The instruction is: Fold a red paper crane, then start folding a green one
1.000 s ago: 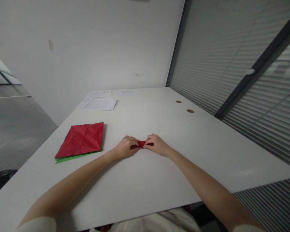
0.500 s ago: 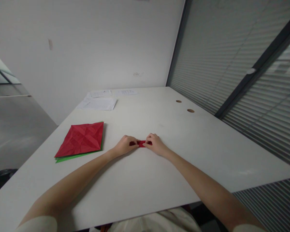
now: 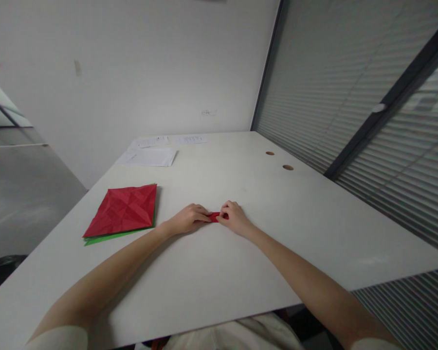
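A small folded piece of red paper (image 3: 214,217) lies on the white table (image 3: 219,272), pinched between both of my hands. My left hand (image 3: 188,219) presses its left end with fingers drawn together over it. My right hand (image 3: 234,217) pinches the right end, fingers curled. Most of the paper is hidden under my fingers; only a short red strip shows between them.
A creased red paper square (image 3: 123,210) lies on a green sheet (image 3: 105,237) to the left. White printed papers (image 3: 150,155) rest at the far end by the wall. Two round holes (image 3: 287,167) sit in the tabletop near the blinds on the right.
My hands have closed in on the red paper, so less of it shows between them. My left hand's fingers have flattened a little over its end.
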Available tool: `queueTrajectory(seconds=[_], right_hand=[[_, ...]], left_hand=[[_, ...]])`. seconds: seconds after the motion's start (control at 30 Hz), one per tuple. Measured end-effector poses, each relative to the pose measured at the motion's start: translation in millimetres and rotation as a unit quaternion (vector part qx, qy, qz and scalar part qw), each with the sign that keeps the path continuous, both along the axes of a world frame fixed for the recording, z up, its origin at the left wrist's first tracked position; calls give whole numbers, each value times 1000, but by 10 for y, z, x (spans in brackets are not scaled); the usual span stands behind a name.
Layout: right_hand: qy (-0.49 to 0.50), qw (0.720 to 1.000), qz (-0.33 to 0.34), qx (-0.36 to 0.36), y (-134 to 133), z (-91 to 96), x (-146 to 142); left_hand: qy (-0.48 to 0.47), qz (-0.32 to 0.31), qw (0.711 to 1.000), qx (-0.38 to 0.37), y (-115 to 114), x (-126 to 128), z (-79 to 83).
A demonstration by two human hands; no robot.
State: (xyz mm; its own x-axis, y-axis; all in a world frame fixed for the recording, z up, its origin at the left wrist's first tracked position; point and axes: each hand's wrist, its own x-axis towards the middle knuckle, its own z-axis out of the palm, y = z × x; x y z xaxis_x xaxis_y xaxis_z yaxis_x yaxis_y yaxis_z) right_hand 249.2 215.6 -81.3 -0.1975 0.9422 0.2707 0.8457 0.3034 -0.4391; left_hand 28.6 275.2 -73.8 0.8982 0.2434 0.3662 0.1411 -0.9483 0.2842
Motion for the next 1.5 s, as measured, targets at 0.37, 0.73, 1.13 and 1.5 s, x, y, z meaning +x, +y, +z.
queueTrajectory(seconds=[0.37, 0.73, 1.13, 1.5], right_hand=[[-185, 966, 149, 102, -186, 236, -84], [-261, 959, 110, -27, -284, 591, 66], [-31, 983, 179, 7, -110, 297, 72], [-130, 973, 186, 48, -70, 253, 53]], left_hand=[[16, 6, 1000, 24, 0, -20, 5], [21, -5, 1000, 16, 35, -27, -1], [-40, 5, 999, -34, -43, 61, -10], [-286, 285, 902, -155, 8, 66, 25]])
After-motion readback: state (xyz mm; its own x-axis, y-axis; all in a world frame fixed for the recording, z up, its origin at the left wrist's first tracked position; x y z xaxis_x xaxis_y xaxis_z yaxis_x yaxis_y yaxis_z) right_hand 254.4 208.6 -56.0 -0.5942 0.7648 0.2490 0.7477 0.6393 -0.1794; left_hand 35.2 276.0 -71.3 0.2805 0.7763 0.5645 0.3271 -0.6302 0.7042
